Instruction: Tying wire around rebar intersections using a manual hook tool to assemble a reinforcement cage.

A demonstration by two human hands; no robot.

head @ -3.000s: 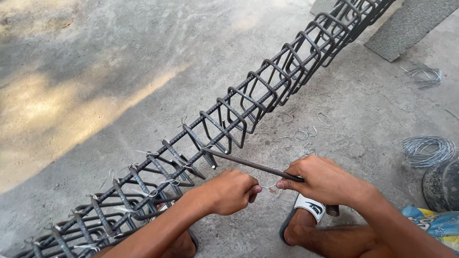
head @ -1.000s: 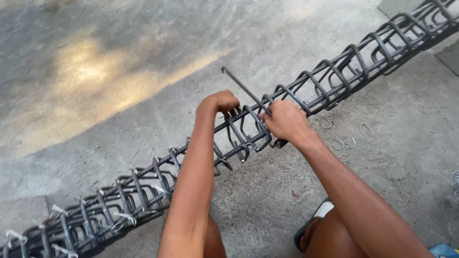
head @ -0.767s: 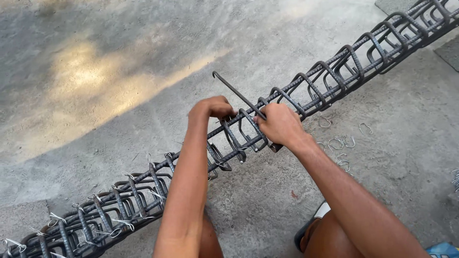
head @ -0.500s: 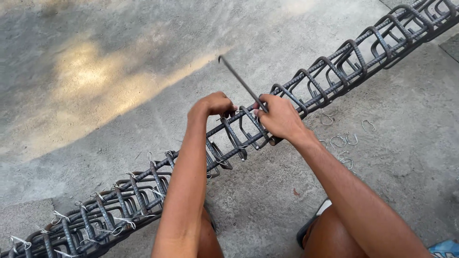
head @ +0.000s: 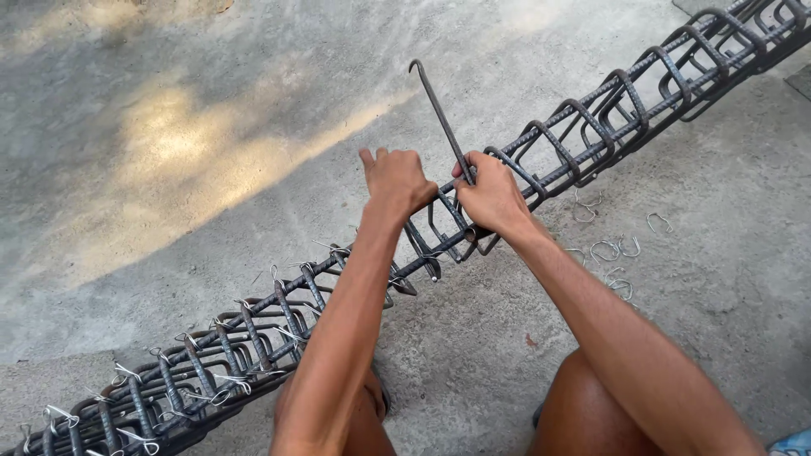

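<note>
A long rebar cage [head: 591,118] of dark steel bars and square stirrups lies diagonally on the concrete ground, from lower left to upper right. My right hand [head: 492,196] grips a thin metal hook tool [head: 438,111] whose curved tip points up and away from me. My left hand [head: 395,179] rests on top of the cage just left of the tool, fingers closed over a stirrup. Both hands sit side by side on the cage's middle. Light wire ties [head: 127,373] stick out of the joints on the lower-left stretch.
Bent wire pieces [head: 610,250] lie scattered on the concrete to the right of my right forearm. My knees [head: 591,405] show at the bottom edge. A sunlit patch [head: 194,160] crosses the ground beyond the cage.
Three seconds ago both hands were near my foot with the tool lying flat. They have since moved onto the cage, and the hook tool has swung up steeper over the last second.
</note>
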